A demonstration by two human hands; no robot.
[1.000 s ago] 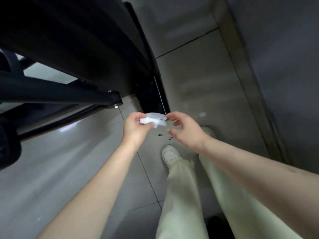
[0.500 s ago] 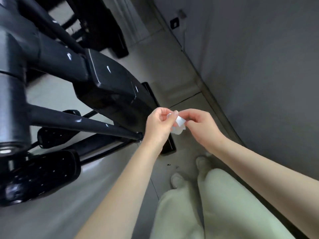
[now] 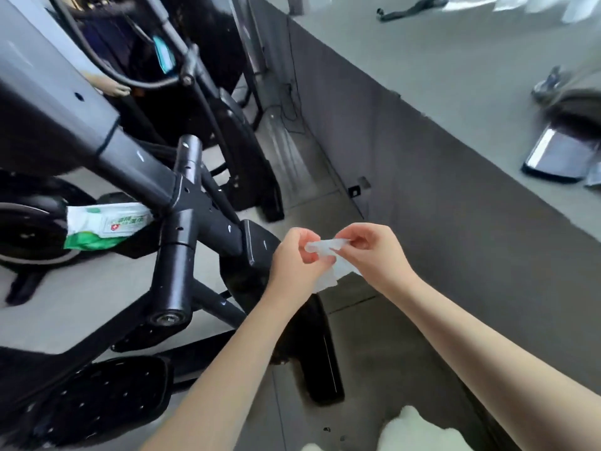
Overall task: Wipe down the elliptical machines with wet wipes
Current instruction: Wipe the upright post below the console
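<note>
White and crumpled, the wet wipe (image 3: 326,246) hangs between our two grips, the left grip (image 3: 294,265) and the right grip (image 3: 374,255) each pinching an end, its long axis running nine to three o'clock. The black elliptical machine (image 3: 182,229) stands at nine o'clock from the wipe, just beside the left grip, the nearer one, we judge, for the coming stroke. A green wipe pack (image 3: 104,227) lies on the machine at ten o'clock. Grey floor (image 3: 374,353) tiles spread below; a grey wall (image 3: 455,222) rises at two o'clock.
</note>
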